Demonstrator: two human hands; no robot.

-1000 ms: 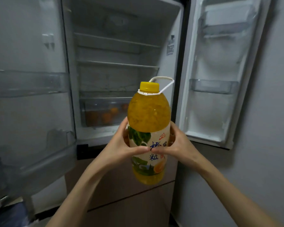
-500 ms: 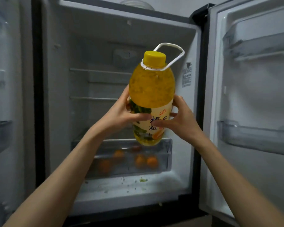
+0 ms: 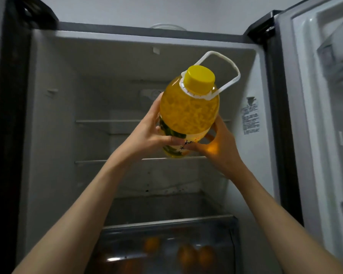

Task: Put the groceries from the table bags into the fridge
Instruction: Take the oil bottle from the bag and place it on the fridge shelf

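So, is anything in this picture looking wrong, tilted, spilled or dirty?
The juice bottle, held by the left hand and right hand, leans back toward the camera rather than standing upright, its yellow cap on. The back wall below the lower shelf looks stained. No spill is visible.

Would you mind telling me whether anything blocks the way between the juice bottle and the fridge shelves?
Nothing visible does. Both doors are open, the left hand and right hand hold the juice bottle before the wire shelves, and the shelves look bare.
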